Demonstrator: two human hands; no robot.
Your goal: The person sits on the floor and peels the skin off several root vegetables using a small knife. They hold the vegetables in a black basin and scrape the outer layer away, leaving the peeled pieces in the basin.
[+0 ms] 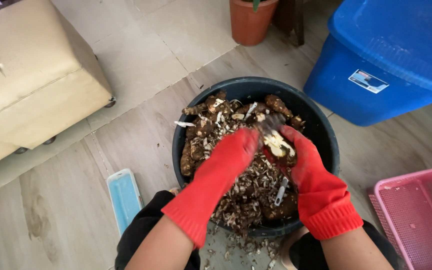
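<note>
While we crouch over the round black tub (pixel 316 125), both hands work above its heap of brown roots and peelings (pixel 236 200). We note 1 label in view: a small rectangular sticker, white with a red band, on the near wall of the blue storage bin (pixel 356 95) at upper right; its lid is blue as well. A pale blue flat rectangular object (pixel 124 197) lies on the floor left of the tub, and a pink mesh basket (pixel 421 215) sits at lower right.

Our right hand (pixel 308 162), in a red glove, is closed around a partly peeled root (pixel 278 145); the root sits over the tub's upper middle, its pale flesh exposed. Its long axis runs diagonally, from upper left down to lower right, with the darker unpeeled end pointing toward the far rim.

Our left hand (pixel 236 147), also gloved in red, is curled shut at the root's upper end; motion blur hides what it grips. A terracotta pot (pixel 250 22) and a beige padded stool (pixel 31 75) stand farther off.
</note>
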